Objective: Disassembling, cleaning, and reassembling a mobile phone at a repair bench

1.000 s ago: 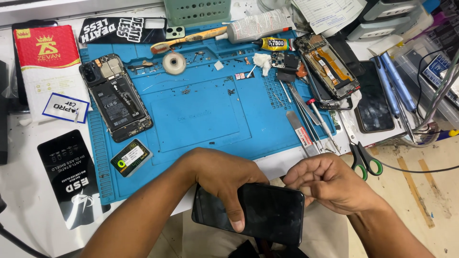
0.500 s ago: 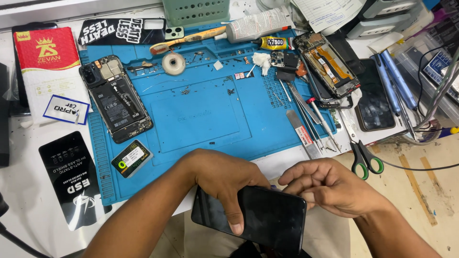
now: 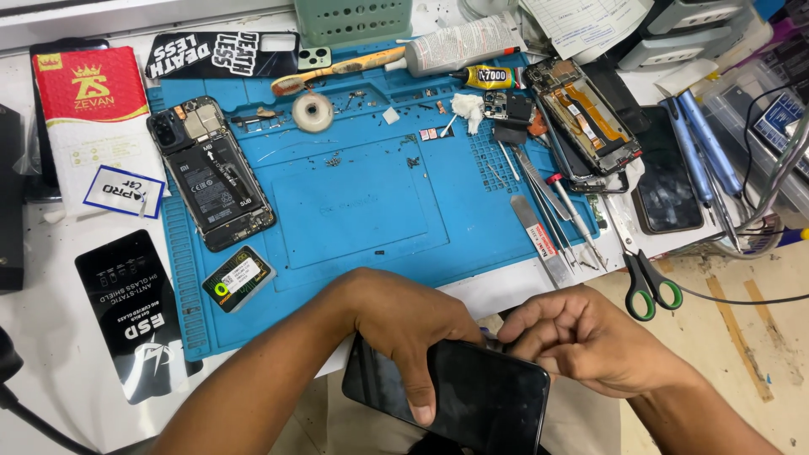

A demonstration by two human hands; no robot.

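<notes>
My left hand (image 3: 413, 329) grips a black phone (image 3: 472, 396) held flat over my lap below the table's front edge, its thumb lying across the dark glass. At the phone's upper right edge my right hand (image 3: 581, 337) is curled into a loose fist, fingers pressed against the rim; whether it pinches anything small is hidden. Both hands sit just below the blue repair mat (image 3: 354, 202).
An opened phone with its back off (image 3: 211, 173) lies on the mat's left. Tweezers and a screwdriver (image 3: 556, 206) lie at the mat's right, with green-handled scissors (image 3: 645, 282) beside them. Another opened phone frame (image 3: 586, 118), a glue tube (image 3: 484, 77), tape roll (image 3: 313, 111) and black screen-protector packet (image 3: 135, 312) surround it.
My right hand has slid a little down and left along the phone's top edge and closed tighter. The phone has tilted slightly in my left hand.
</notes>
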